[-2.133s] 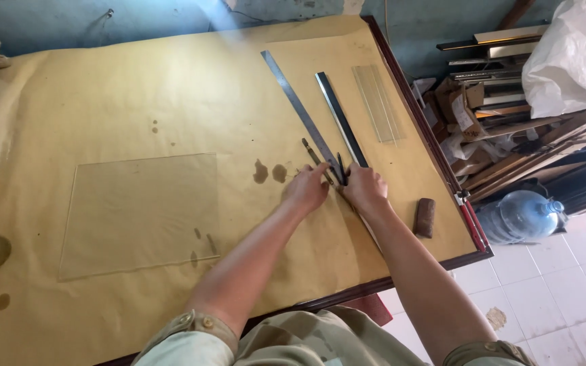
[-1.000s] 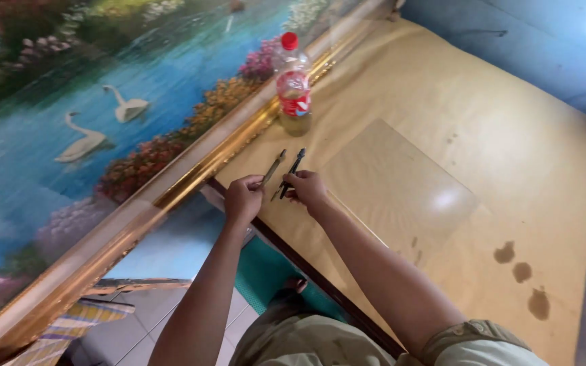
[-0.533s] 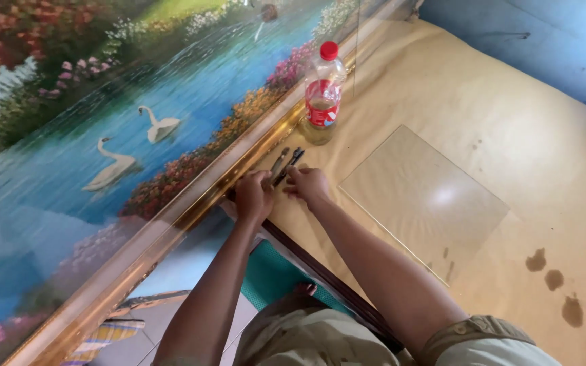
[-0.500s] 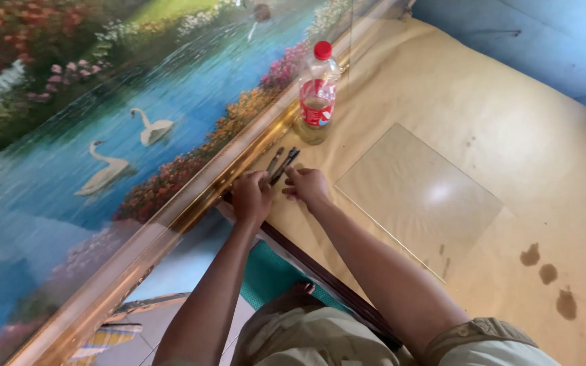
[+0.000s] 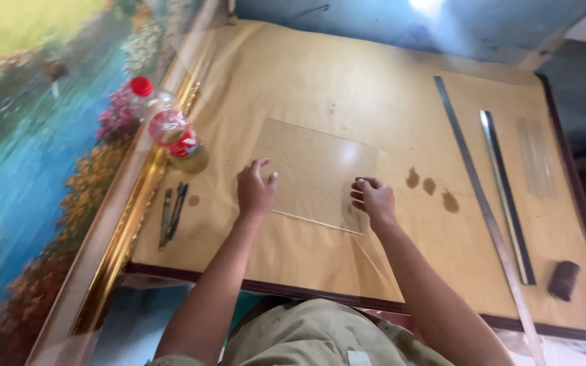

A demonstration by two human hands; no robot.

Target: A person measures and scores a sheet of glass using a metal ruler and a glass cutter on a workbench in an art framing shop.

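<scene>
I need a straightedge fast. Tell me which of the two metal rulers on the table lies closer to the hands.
The long grey ruler: it lies nearer the right hand, just past the brown stains. The shorter, dark-edged ruler lies beyond it, toward the table's right edge.

A red-capped plastic bottle [image 5: 171, 132] stands at the counter's [image 5: 306, 74] left edge above two dark tools [image 5: 173, 213]; two long metal rulers [image 5: 486, 196] and a small dark block [image 5: 564, 279] lie along the right edge.

off beyond my left hand [image 5: 256, 192], a clear plastic bottle [image 5: 169, 132] stands upright, red cap, red label [image 5: 174, 133] round its middle.
</scene>
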